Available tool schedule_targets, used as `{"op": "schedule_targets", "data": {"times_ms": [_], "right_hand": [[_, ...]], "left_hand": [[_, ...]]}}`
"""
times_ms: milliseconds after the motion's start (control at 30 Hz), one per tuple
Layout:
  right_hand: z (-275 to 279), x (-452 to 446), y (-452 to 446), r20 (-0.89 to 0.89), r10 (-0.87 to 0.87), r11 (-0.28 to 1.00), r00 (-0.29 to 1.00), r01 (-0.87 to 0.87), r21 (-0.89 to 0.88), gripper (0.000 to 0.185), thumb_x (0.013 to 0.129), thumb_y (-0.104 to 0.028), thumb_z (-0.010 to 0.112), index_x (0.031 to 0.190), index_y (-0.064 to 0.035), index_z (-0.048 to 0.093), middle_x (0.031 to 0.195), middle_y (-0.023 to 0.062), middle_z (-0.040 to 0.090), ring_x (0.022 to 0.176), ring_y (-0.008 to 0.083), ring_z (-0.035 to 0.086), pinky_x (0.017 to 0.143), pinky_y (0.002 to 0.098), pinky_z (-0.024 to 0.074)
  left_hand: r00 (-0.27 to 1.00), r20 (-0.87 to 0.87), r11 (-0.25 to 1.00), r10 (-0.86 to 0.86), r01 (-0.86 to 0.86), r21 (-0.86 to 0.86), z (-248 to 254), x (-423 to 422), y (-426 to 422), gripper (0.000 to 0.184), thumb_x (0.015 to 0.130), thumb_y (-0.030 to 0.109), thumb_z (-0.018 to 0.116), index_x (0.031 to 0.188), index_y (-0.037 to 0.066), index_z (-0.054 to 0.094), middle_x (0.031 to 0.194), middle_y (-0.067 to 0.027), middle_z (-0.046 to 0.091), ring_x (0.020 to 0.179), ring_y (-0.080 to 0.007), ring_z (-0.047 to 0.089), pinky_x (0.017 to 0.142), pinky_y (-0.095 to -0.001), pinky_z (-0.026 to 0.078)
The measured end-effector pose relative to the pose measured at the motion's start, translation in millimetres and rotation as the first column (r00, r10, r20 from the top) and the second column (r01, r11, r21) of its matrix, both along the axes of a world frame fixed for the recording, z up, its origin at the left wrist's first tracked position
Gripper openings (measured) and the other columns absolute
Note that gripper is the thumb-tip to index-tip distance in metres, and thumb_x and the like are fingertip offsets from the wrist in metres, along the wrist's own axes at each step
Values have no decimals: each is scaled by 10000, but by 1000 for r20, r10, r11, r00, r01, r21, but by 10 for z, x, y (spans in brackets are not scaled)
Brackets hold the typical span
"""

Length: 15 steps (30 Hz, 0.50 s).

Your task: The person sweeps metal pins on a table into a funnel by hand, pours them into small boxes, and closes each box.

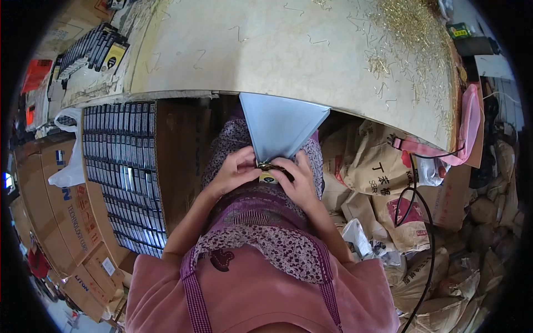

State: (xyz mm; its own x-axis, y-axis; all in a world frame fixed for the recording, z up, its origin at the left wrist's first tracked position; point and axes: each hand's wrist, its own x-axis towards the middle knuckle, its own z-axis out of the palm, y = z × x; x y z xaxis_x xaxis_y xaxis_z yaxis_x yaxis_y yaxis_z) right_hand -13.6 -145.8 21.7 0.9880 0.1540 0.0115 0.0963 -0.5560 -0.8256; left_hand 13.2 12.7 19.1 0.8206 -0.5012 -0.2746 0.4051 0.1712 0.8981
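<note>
Both hands work at lap level, below the near edge of the worktop (266, 61), at the narrow end of a light-blue tapered tray (283, 125). The tray's wide end meets the worktop edge; its raised side rims converge toward the person. The left hand (236, 172) and the right hand (293, 175) have their fingers bent and thumbs drawn in, with little opening, and grip a small dark item with a yellow label (267, 178) between them. The item sits just beyond the tray's narrow end, above the apron (277, 241); the fingers partly hide it. A gap lies on either side of the tray, between its rims and the flanking goods, with the legs showing in it. On the left, an open carton of stacked black packs (119, 133) bounds the space, its side wall near the left forearm. On the right, brown paper sacks (383, 161) bound the space beside the right forearm. A pink strap (469, 122) hangs over the worktop's right edge, and a black cable (432, 238) runs down past the sacks. Gold-coloured wire pieces (402, 28) heap toward the right end of the worktop, with single pieces scattered across its surface.
</note>
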Motion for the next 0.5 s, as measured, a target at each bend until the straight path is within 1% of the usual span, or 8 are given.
{"op": "schedule_targets", "data": {"times_ms": [33,233,300,367,400,500], "right_hand": [[-5,-7,-13,8,1,1000,1000,-1,-7,276,635,-157,546,895,-78,494,835,104,409,726,230,403,654,291,347],[-43,-139,-75,-26,26,999,999,-24,43,314,611,-82,564,907,-29,476,875,97,417,706,206,435,629,260,365],[17,-142,17,-26,-109,974,994,112,197,309,614,-72,549,910,-26,471,894,107,414,728,208,416,648,270,350],[70,-143,79,-47,-244,907,969,245,344,305,618,-63,534,912,-24,466,914,117,411,750,210,397,667,281,335],[80,-141,81,-47,-245,906,968,246,344,305,618,-63,534,912,-24,466,914,117,411,750,210,397,667,281,335],[95,-127,84,115,-253,966,961,243,89,312,627,-61,534,926,-18,454,901,99,417,797,201,393,699,283,331]], "left_hand": [[1000,-9,1000,10,-10,-25,6,-3,-13,344,623,-56,515,952,-6,427,844,-59,518,711,-89,480,622,-159,370],[996,-72,999,53,-53,-7,-18,-27,-105,328,630,-44,509,944,-1,424,832,-57,520,698,-88,481,617,-156,366],[997,0,996,80,-80,39,-90,-19,-120,333,627,-42,516,944,2,420,832,-58,519,696,-89,483,615,-154,367],[992,72,991,100,-106,83,-133,-14,-127,339,625,-39,523,943,5,416,831,-59,518,694,-89,485,612,-153,367],[993,72,991,99,-105,83,-119,-17,-125,339,625,-39,523,943,5,416,831,-59,518,694,-89,485,612,-153,367],[999,1,998,52,-52,27,-17,-36,-110,340,634,-34,517,953,5,406,841,-65,513,695,-89,482,617,-151,365]]}}
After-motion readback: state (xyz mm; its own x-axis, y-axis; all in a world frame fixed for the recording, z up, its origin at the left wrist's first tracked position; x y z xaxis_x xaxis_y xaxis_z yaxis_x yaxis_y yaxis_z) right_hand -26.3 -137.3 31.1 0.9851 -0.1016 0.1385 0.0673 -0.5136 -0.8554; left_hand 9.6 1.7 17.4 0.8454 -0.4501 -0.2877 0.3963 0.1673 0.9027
